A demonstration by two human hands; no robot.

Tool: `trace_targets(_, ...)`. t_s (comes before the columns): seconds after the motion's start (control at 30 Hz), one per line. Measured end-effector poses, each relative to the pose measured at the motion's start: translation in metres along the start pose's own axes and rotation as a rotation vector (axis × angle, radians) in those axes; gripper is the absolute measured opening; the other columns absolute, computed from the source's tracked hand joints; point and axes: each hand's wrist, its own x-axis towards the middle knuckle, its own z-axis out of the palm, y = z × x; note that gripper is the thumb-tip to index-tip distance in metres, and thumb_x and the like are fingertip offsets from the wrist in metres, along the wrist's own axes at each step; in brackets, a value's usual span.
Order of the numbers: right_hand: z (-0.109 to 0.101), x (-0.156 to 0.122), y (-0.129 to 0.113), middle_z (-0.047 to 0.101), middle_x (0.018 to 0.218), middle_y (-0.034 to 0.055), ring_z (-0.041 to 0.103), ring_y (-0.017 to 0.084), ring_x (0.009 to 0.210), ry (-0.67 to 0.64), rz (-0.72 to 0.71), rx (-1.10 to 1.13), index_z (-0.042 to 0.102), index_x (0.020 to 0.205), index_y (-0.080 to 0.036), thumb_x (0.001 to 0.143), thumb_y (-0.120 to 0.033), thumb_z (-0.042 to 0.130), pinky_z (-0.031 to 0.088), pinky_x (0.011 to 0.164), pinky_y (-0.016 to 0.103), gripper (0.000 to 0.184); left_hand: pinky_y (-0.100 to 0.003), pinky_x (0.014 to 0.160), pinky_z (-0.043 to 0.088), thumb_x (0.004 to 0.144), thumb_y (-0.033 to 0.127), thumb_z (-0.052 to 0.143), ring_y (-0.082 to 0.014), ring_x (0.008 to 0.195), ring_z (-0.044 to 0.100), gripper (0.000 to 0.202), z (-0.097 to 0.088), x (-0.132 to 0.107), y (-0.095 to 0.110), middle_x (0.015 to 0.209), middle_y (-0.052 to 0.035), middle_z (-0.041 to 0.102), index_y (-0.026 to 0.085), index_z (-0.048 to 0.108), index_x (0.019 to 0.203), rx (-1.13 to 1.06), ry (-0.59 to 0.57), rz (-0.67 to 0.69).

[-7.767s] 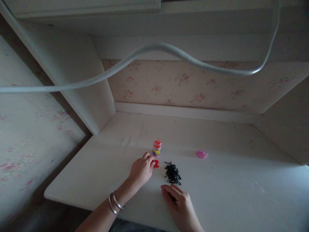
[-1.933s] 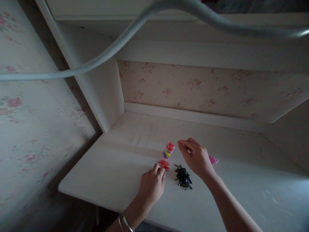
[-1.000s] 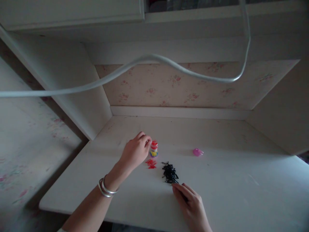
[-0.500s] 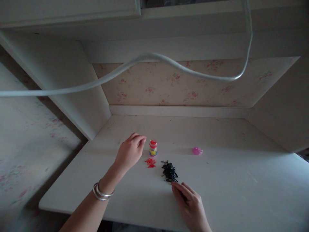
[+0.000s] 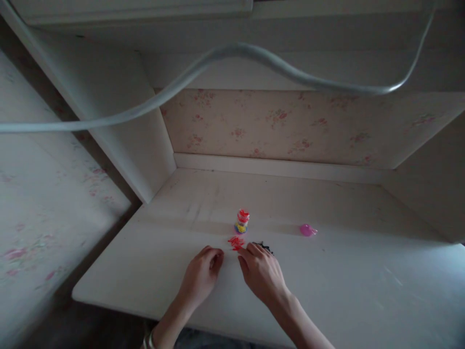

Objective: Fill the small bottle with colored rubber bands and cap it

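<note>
My left hand [image 5: 203, 272] is over the desk, left of a small pile of red bands [image 5: 236, 242]. Its fingers are curled together, and whatever they hold is too small or hidden to make out. My right hand [image 5: 264, 271] reaches to the pile's lower right edge, thumb and forefinger drawn close together at the red pieces. Behind its knuckles lies a heap of thin black bands [image 5: 264, 246], mostly covered by the hand. A small clear jar [image 5: 242, 222] with red, yellow and blue contents stands upright just behind the red pile.
A pink translucent piece [image 5: 307, 230] lies on the white desk [image 5: 345, 271], right of the jar. Across the upper view hangs a white cable [image 5: 232, 51]. A shelf panel [image 5: 119, 106] rises at the left, and a flowered back wall [image 5: 254, 121] closes the rear.
My left hand has come down and nearer from beside the jar. My right hand has moved up and left from the black heap to the red pile. The view has shifted slightly.
</note>
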Motion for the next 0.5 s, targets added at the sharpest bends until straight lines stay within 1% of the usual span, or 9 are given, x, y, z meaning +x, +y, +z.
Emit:
trace_targets(0.17, 0.01, 0.017, -0.004, 0.065, 0.091, 0.0025, 0.06, 0.016, 0.082, -0.037, -0.046, -0.076, 0.065, 0.09, -0.023, 0.091, -0.018, 0.048, 0.04, 0.07, 0.026, 0.018, -0.024, 0.069, 0.046, 0.09, 0.022, 0.045, -0.0142, 0.073, 0.06, 0.02, 0.003, -0.007, -0.007, 0.084, -0.0029, 0.063, 0.021, 0.065, 0.088, -0.037, 0.009, -0.008)
trace_targets(0.33, 0.011, 0.025, -0.006, 0.065, 0.093, 0.003, 0.059, 0.018, 0.084, -0.02, -0.106, -0.125, 0.064, 0.092, -0.023, 0.093, -0.016, 0.046, 0.04, 0.07, 0.027, 0.019, -0.022, 0.065, 0.042, 0.09, 0.018, 0.044, -0.0124, 0.069, 0.058, 0.02, 0.004, -0.01, -0.007, 0.081, -0.0007, 0.06, 0.023, 0.064, 0.087, 0.011, 0.005, 0.03)
trace_targets(0.4, 0.009, 0.024, -0.007, 0.065, 0.091, 0.0026, 0.058, 0.017, 0.084, -0.004, -0.108, -0.105, 0.064, 0.092, -0.023, 0.094, -0.018, 0.045, 0.04, 0.07, 0.027, 0.02, -0.022, 0.064, 0.041, 0.092, 0.019, 0.043, -0.0124, 0.07, 0.058, 0.021, 0.003, -0.011, -0.007, 0.081, -0.0009, 0.06, 0.022, 0.063, 0.087, 0.032, 0.003, 0.044)
trace_targets(0.5, 0.006, 0.018, -0.006, 0.064, 0.09, 0.0011, 0.058, 0.016, 0.081, 0.029, -0.063, 0.003, 0.065, 0.092, -0.025, 0.095, -0.02, 0.045, 0.039, 0.069, 0.024, 0.021, -0.022, 0.063, 0.041, 0.094, 0.022, 0.039, -0.012, 0.068, 0.057, 0.025, 0.001, -0.012, -0.007, 0.08, -0.0009, 0.059, 0.022, 0.062, 0.086, 0.051, -0.011, 0.058)
